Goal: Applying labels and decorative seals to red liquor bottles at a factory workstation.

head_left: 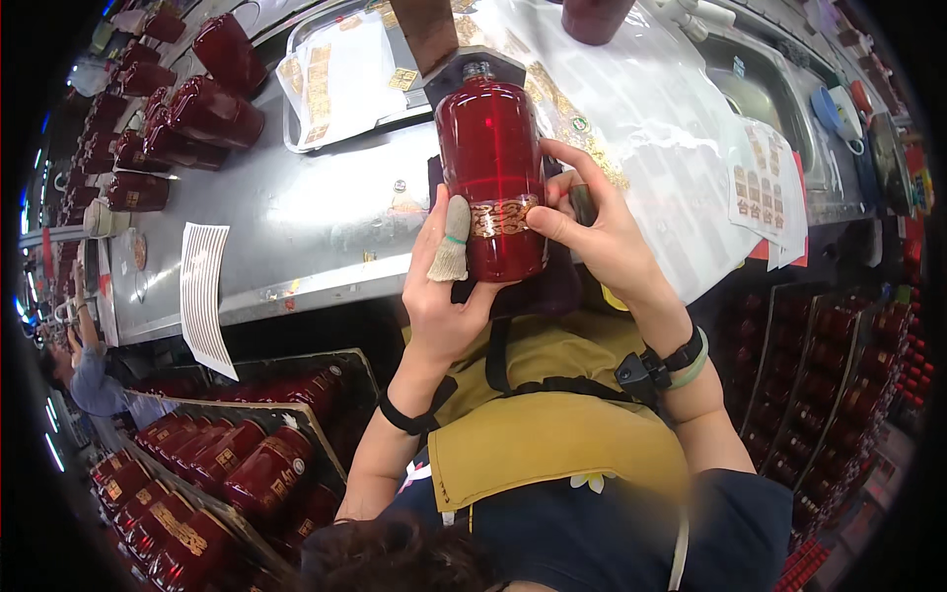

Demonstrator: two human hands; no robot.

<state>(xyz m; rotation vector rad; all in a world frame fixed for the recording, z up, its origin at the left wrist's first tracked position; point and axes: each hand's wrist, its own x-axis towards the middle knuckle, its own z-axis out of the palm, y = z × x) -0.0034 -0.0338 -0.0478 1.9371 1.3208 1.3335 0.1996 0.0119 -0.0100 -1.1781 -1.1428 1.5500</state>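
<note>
Left hand (439, 296): cups the near end and left side of the red bottle (488, 148), likely stopping it rolling.
Right hand (602, 222): grasps the opposite side, thumb on the gold band (500, 219), perhaps pressing it.
Bottle: between both hands, neck pointing away, seemingly so the band faces the person.
Tray (419, 101): beyond, holding paper sheets (355, 74), presumably for easy reach.

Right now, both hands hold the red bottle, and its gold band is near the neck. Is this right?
No: the head view shows the gold band near the base of the bottle, not the neck. The left hand and right hand do hold it.
</note>
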